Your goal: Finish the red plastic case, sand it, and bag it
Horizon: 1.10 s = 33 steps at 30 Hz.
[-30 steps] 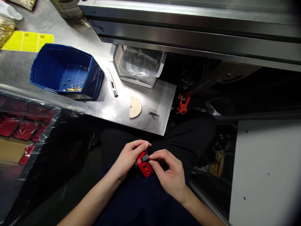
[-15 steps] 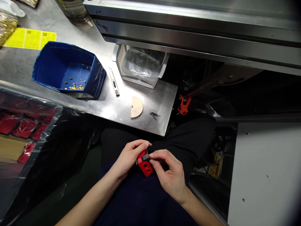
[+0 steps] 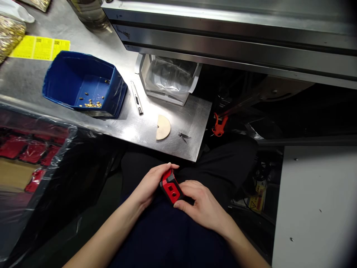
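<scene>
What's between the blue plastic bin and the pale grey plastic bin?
A slim silver-and-black utility knife lies there on the metal tabletop, as the head view shows.

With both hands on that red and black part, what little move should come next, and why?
Perhaps gently turn the red and black part to inspect its underside: the left hand holds its upper end, the right hand holds its lower right edge, and its underside is hidden from view.
</scene>
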Each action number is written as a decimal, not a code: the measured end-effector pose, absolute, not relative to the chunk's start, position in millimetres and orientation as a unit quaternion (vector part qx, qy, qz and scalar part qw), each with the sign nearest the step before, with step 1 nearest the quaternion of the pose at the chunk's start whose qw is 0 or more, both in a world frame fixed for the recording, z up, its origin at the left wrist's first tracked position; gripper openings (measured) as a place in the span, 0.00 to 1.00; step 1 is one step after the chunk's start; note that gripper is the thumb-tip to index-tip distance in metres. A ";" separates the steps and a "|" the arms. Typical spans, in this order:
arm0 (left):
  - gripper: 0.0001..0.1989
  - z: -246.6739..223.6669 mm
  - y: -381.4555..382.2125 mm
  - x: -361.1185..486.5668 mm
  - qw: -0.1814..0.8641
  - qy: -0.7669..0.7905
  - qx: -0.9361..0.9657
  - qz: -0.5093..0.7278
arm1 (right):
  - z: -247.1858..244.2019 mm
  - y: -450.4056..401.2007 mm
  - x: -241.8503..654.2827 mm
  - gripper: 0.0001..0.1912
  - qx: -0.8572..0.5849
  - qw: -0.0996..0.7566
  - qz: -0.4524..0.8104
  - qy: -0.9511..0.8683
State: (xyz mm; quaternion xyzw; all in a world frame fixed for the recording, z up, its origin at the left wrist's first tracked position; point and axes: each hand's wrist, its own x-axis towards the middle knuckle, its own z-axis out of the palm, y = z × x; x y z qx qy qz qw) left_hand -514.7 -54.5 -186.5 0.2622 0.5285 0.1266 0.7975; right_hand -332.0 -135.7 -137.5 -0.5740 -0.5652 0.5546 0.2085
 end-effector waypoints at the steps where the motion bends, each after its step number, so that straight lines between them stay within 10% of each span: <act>1: 0.22 -186.2 -54.1 -514.7 0.801 0.524 0.258 0.129 | -138.4 -135.0 -332.9 0.05 -0.578 0.213 0.550 -0.564; 19: 0.14 -161.3 -54.6 -510.6 0.726 0.447 0.457 0.252 | -133.9 -121.6 -339.9 0.12 -0.604 0.366 0.572 -0.416; 33: 0.28 -168.6 -60.1 -518.1 0.743 0.355 0.523 0.219 | -130.3 -111.3 -337.9 0.19 -0.635 0.340 0.587 -0.370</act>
